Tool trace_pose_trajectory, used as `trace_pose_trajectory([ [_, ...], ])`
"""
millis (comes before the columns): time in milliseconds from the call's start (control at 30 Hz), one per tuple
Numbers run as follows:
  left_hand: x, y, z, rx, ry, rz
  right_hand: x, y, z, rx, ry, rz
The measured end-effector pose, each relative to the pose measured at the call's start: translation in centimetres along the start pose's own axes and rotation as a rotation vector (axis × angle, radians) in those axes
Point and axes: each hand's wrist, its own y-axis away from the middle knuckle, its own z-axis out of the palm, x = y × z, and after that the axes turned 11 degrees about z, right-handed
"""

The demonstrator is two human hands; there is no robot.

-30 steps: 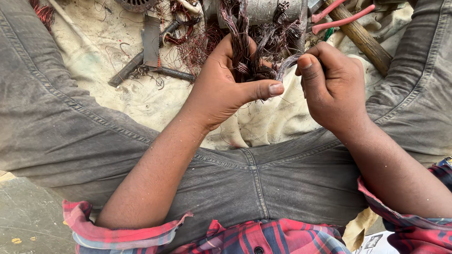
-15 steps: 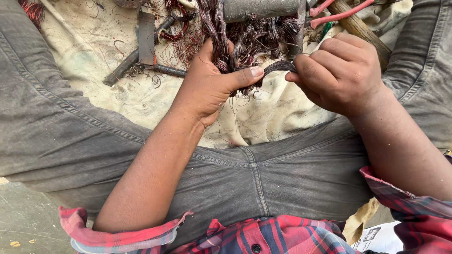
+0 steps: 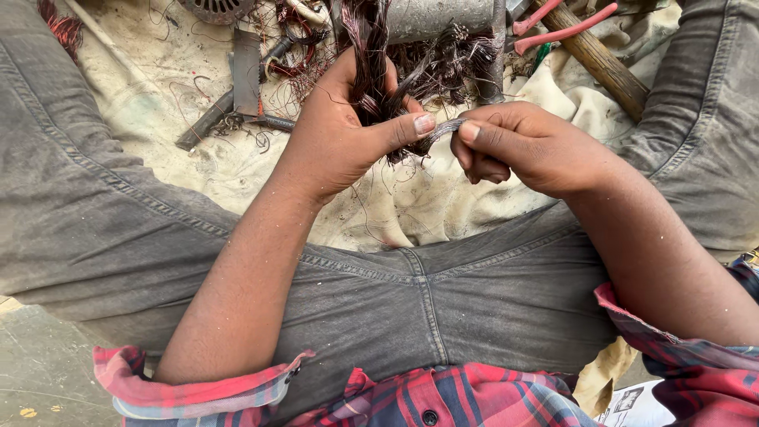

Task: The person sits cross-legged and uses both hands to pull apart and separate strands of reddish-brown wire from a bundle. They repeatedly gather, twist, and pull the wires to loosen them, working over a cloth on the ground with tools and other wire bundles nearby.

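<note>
Since a second ago, shifted lower in view: left hand (image 3: 348, 130) clamped around the dark wire bundle (image 3: 371, 59), right hand (image 3: 526, 146) pinching a grey strand (image 3: 443, 128) drawn sideways, further separated.

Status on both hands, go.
Left hand gripping wire bundle. Right hand pinching wire strand beside left thumb. Pliers lying apart, nothing blocking.
</note>
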Motion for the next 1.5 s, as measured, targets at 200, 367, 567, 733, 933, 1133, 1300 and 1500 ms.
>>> trace_pose_trajectory([
  [200, -0.1, 0.0, 1.1, -0.05, -0.036, -0.03, 0.1, -0.7, 1.1, -0.011, -0.093, -0.027],
  [367, -1.4, -0.5, 1.6, 0.064, -0.088, -0.066, -0.2, -0.7, 2.5, 0.234, 0.329, -0.075],
  [567, -3.3, -0.3, 1.7, 0.171, 0.221, -0.164, -0.7, 0.1, 3.4, 0.509, 1.031, -0.842],
  [733, -3.5, 0.1, 2.0, 0.245, 0.261, -0.171, -1.0, 1.8, 2.9, 0.701, 0.552, -0.552],
  [933, -1.4, -0.4, 1.1, 0.073, 0.139, 0.218, 0.3, 1.6, 1.5, -0.121, -0.653, -0.199],
  [1133, 1.7, -0.3, -0.2, -0.146, -0.056, 0.516, 1.1, 0.9, 1.4, -0.39, -0.9, -0.049],
  [1300, 2.7, 0.1, -0.2, -0.276, -0.423, 0.69, 1.3, 0.5, 1.6, -0.489, -0.966, 0.018],
  [1500, 1.6, 0.4, 1.0, -0.157, -0.412, 0.563, 0.7, 0.6, 2.3, -0.417, -0.948, 0.041],
])
